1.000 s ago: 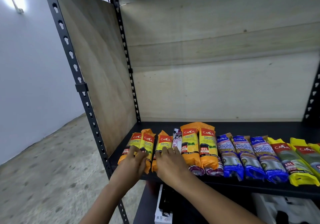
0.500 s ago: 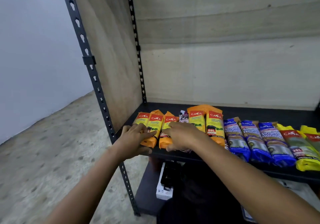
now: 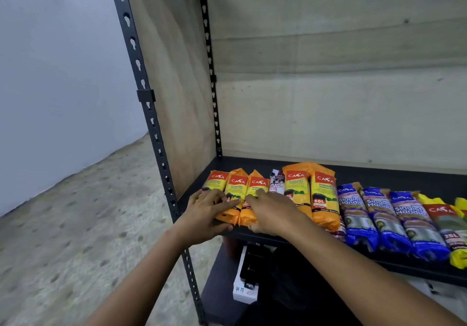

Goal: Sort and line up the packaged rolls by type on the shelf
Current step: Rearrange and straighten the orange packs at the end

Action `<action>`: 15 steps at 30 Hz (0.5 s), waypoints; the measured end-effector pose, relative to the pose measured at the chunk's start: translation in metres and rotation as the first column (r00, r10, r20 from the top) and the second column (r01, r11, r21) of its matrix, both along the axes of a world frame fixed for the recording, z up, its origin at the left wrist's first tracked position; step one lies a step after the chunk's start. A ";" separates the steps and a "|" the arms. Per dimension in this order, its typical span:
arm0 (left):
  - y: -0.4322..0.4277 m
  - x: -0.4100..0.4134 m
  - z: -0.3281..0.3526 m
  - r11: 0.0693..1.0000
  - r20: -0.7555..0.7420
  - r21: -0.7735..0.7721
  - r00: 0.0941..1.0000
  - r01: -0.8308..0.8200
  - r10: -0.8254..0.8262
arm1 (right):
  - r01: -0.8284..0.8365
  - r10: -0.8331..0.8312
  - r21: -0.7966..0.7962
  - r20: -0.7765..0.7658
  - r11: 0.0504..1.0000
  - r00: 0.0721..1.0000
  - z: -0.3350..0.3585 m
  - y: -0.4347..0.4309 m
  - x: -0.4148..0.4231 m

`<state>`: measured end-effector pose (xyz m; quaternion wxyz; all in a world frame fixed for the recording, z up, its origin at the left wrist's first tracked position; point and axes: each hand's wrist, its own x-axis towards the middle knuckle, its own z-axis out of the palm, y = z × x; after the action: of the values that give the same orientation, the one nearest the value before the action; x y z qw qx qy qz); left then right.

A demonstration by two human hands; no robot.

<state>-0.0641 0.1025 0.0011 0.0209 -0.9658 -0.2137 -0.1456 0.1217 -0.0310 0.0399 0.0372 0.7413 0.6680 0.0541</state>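
Three small orange rolls (image 3: 237,186) lie side by side at the left end of the black shelf (image 3: 379,174). My left hand (image 3: 204,212) rests on the two leftmost with straight fingers, its thumb at the shelf's front edge. My right hand (image 3: 273,214) lies flat over the third small orange roll and the front of a white drawstring roll (image 3: 276,183). To the right come two large orange 60L rolls (image 3: 324,194), three blue rolls (image 3: 381,214) and yellow rolls (image 3: 444,219).
A black perforated upright (image 3: 151,113) and a wooden side panel (image 3: 177,85) close the shelf's left side. The wooden back panel (image 3: 328,98) stands behind the rolls. A lower shelf holds a white box (image 3: 243,293) and dark items. Concrete floor lies to the left.
The third small orange roll has closed up against the other two. Both hands stay on the rolls; the view has tilted down and shifted left.
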 end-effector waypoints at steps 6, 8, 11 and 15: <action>0.032 -0.008 0.008 0.820 0.072 -0.548 0.967 -0.165 0.243 | -0.011 0.012 0.029 -0.044 1.000 0.999 0.001 -0.003 -0.005; 0.036 -0.002 0.004 0.810 0.001 -0.545 0.966 -0.217 0.259 | -0.016 0.017 0.033 -0.038 0.999 0.999 0.000 -0.003 -0.006; 0.033 0.004 -0.001 0.816 0.008 -0.561 0.985 -0.140 0.174 | -0.017 0.017 0.012 -0.021 1.000 1.000 0.002 -0.003 -0.005; 0.029 0.006 -0.005 0.822 0.080 -0.564 0.986 -0.076 0.147 | -0.019 0.019 0.008 -0.007 1.000 1.000 -0.001 -0.003 -0.004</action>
<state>-0.0581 0.1315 -0.0037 -0.2670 -0.9048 -0.3039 -0.1330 0.1174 -0.0336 0.0386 0.0317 0.7353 0.6749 0.0544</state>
